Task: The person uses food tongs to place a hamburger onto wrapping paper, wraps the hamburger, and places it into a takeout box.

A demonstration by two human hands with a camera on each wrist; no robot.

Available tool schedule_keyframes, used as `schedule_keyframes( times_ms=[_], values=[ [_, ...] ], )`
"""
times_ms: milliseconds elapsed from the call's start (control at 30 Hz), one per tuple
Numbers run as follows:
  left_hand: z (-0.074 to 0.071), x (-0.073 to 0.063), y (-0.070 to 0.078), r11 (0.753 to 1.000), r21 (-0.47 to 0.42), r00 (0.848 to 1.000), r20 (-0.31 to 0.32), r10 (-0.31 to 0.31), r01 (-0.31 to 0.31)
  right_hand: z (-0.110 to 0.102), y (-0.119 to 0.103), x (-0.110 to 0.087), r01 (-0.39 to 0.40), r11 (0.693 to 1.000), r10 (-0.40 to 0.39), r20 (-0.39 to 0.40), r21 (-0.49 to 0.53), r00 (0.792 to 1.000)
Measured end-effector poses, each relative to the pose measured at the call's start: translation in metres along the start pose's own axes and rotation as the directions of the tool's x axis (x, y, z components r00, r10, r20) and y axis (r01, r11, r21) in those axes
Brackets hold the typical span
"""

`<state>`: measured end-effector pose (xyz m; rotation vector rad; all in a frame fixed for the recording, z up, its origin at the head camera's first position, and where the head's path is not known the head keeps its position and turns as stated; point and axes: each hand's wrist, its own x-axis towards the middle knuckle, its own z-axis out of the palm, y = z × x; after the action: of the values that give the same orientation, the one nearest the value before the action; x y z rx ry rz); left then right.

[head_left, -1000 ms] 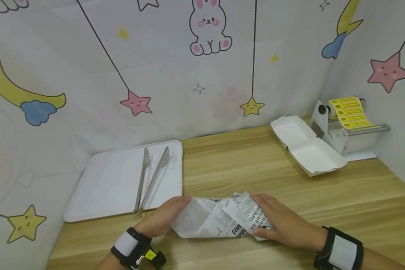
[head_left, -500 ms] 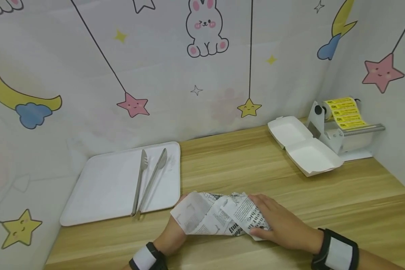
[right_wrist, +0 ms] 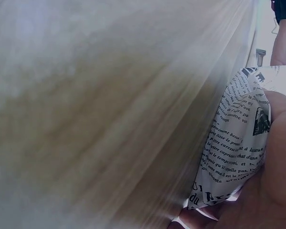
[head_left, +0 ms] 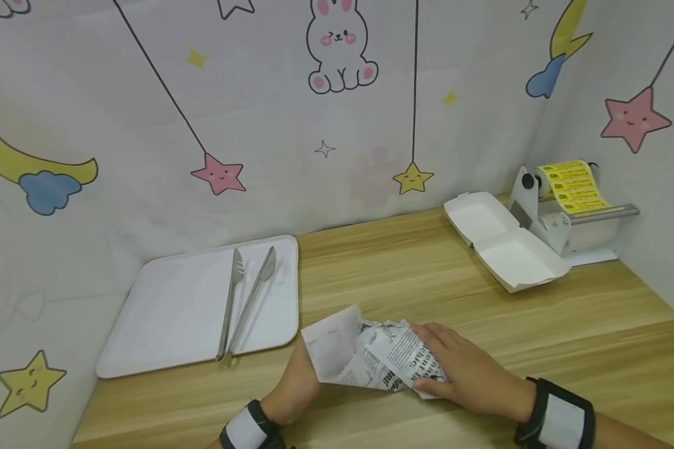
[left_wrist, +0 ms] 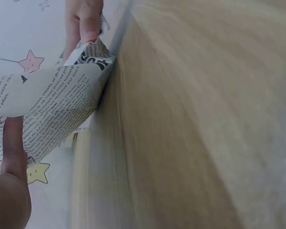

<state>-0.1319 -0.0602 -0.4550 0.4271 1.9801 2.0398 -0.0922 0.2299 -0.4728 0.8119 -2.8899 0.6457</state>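
Note:
A bundle of newspaper-print wrapping paper [head_left: 390, 355] rests on the wooden table, its contents hidden inside. My right hand [head_left: 466, 368] holds the wrapped right end, thumb in front and fingers over the far side. At the other end, a pale paper flap [head_left: 332, 344] stands raised and tilted toward the bundle. Behind that flap is my left hand [head_left: 299, 388], its fingers hidden in the head view. The left wrist view shows a straight finger [left_wrist: 13, 145] lying against the printed paper. In the right wrist view, the right palm and fingers curl round the printed end [right_wrist: 233, 143].
A white tray [head_left: 168, 318] at the left carries a pair of metal tongs [head_left: 247, 305]. At the back right an open white takeaway box [head_left: 519, 255] stands beside a dispenser [head_left: 567, 212] with a roll of yellow labels. A cartoon-print curtain [head_left: 269, 125] borders the table.
My left hand has moved from the bundle's left end to beneath the flap, lifting and folding it rightward. The right hand keeps its hold. The view has shifted slightly.

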Motion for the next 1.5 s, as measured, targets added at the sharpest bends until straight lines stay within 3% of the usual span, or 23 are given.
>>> schedule_keyframes(
  times_ms=[33,100,200,300,400,533,633,700,833,900,967,1033,1133,1200,1300,1367,1433,1500],
  values=[
    [0.002,0.003,-0.002,0.996,0.066,0.998,0.036,0.055,-0.057,0.000,0.000,0.000,0.000,1.000,0.000,0.002,-0.002,1.000],
    [0.007,0.009,-0.005,0.965,0.195,0.982,0.102,0.159,-0.176,0.000,0.001,0.000,-0.003,1.000,0.003,0.009,-0.002,1.000],
    [0.019,0.017,-0.008,0.916,0.275,0.951,0.179,0.251,-0.293,0.000,0.001,0.000,-0.010,1.000,0.010,0.026,0.005,1.000],
    [0.032,0.021,-0.008,0.900,0.313,0.945,0.221,0.243,-0.305,0.000,0.000,0.000,-0.012,1.000,0.011,0.035,0.016,0.999],
    [0.044,0.025,-0.008,0.879,0.347,0.927,0.295,0.231,-0.329,0.000,0.000,0.000,0.007,1.000,-0.007,0.024,-0.003,1.000],
    [0.060,0.031,-0.005,0.830,0.393,0.881,0.419,0.221,-0.396,0.000,0.002,-0.001,0.052,0.998,-0.052,-0.011,-0.033,0.999],
    [0.069,0.036,-0.001,0.827,0.388,0.859,0.472,0.200,-0.406,0.001,0.003,-0.002,0.094,0.995,-0.096,-0.051,-0.042,0.994],
    [0.071,0.039,0.002,0.852,0.362,0.862,0.474,0.181,-0.378,0.001,0.003,-0.002,0.116,0.992,-0.119,-0.070,-0.046,0.990],
    [0.069,0.042,0.002,0.909,0.294,0.889,0.432,0.149,-0.295,0.002,0.003,-0.001,0.118,0.992,-0.121,-0.068,-0.053,0.990],
    [0.066,0.043,0.001,0.915,0.287,0.897,0.415,0.148,-0.284,0.002,0.003,-0.001,0.100,0.994,-0.103,-0.051,-0.045,0.993],
    [0.064,0.043,-0.001,0.897,0.316,0.895,0.414,0.163,-0.309,0.001,0.003,-0.001,0.089,0.996,-0.090,-0.044,-0.028,0.995],
    [0.062,0.044,-0.002,0.864,0.365,0.890,0.418,0.181,-0.347,0.001,0.003,0.000,0.102,0.995,-0.103,-0.058,-0.017,0.993],
    [0.061,0.043,-0.003,0.769,0.492,0.888,0.410,0.208,-0.408,0.002,0.004,0.000,0.125,0.992,-0.124,-0.077,-0.001,0.989],
    [0.061,0.042,-0.002,0.673,0.602,0.893,0.392,0.222,-0.431,0.002,0.005,0.001,0.130,0.991,-0.130,-0.092,-0.007,0.987],
    [0.062,0.041,-0.002,0.484,0.758,0.899,0.355,0.256,-0.437,0.003,0.006,0.000,0.108,0.994,-0.108,-0.081,-0.006,0.991],
    [0.063,0.040,-0.001,0.387,0.820,0.900,0.329,0.285,-0.422,0.004,0.006,0.000,0.100,0.995,-0.101,-0.078,-0.011,0.992],
    [0.065,0.039,-0.001,0.353,0.838,0.897,0.313,0.312,-0.415,0.003,0.005,-0.001,0.096,0.995,-0.097,-0.069,-0.009,0.993],
    [0.067,0.038,-0.001,0.368,0.838,0.899,0.287,0.330,-0.403,0.002,0.005,0.000,0.098,0.995,-0.099,-0.068,-0.007,0.993]
  ],
)
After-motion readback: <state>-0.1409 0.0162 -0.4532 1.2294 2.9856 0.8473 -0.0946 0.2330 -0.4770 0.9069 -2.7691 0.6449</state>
